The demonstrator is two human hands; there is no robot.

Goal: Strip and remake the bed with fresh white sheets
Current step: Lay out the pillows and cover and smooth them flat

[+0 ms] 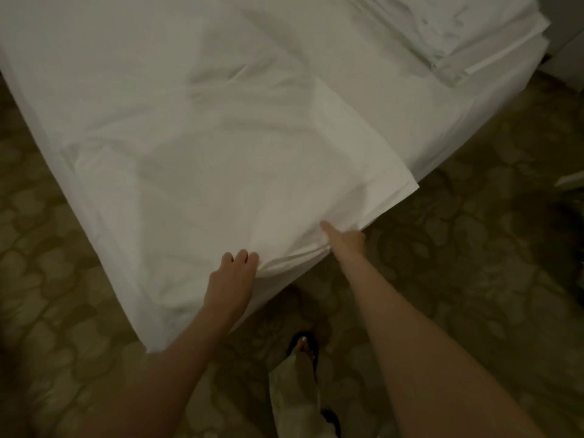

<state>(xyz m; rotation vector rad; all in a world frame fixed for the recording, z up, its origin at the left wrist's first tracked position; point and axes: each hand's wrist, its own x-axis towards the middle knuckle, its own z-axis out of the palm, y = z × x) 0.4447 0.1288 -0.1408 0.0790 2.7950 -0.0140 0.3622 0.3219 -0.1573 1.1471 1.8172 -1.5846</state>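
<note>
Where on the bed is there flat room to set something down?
The far left of the bed, beyond the folded sheet, is open. The far right corner is crowded with stacked linen, and the near corner is taken by the left hand and right hand.

Dim, warm-tinted light; soft motion blur throughout; edges darken and bend with wide-angle distortion.

One white-covered bed [132, 74] fills the frame from nine o'clock round to one o'clock. One partly folded white cotton sheet [240, 172] lies at centre. One stack of folded white linens [448, 30] sits at one o'clock; its layers are too blurred to count. Two bare hands show: one left hand [232, 279] at six o'clock, one right hand [346, 240] just right of it. One sandalled foot [305, 347] at six o'clock.
</note>
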